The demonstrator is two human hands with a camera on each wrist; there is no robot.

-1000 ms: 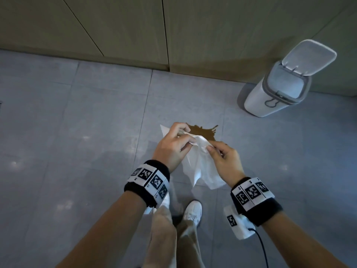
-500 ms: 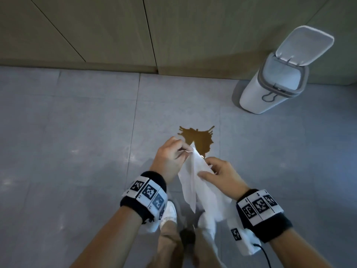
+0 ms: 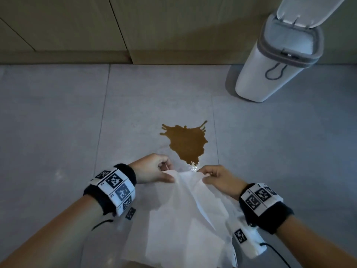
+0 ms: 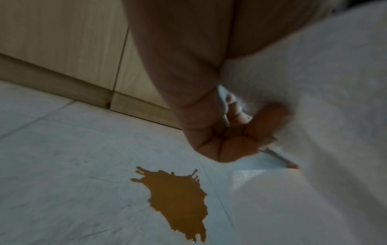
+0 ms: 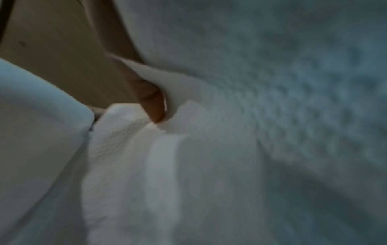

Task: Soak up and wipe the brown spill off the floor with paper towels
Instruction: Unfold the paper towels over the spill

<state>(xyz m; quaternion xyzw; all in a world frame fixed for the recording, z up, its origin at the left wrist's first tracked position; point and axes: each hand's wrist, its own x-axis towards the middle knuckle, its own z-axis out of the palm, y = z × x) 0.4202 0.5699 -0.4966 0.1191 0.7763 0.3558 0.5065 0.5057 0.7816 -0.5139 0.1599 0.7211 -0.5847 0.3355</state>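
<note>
While I hold the paper towel (image 3: 183, 215) spread between both hands, my left hand (image 3: 152, 168) pinches its upper left corner with thumb and curled fingers, and my right hand (image 3: 218, 177) pinches the upper right corner the same way. Both grips are closed tight on the sheet's top edge, which runs between them; the rest of the sheet hangs below my grips, creased and folded over itself, and covers my legs from the head view. The brown spill (image 3: 186, 143) lies on the grey tiled floor (image 3: 58, 122) just beyond my grips, its near tip almost level with the towel's top edge, between my two hands. I cannot tell whether the towel touches the liquid there. From my left wrist the spill shows whole and wet, apart from the sheet. My right wrist sees mostly embossed white paper and one fingertip pressed into it. Farther off, beyond my right grip, a white bin (image 3: 270, 60) stands with its lid (image 3: 301, 10) raised, against the wooden cabinet fronts (image 3: 154, 26).
</note>
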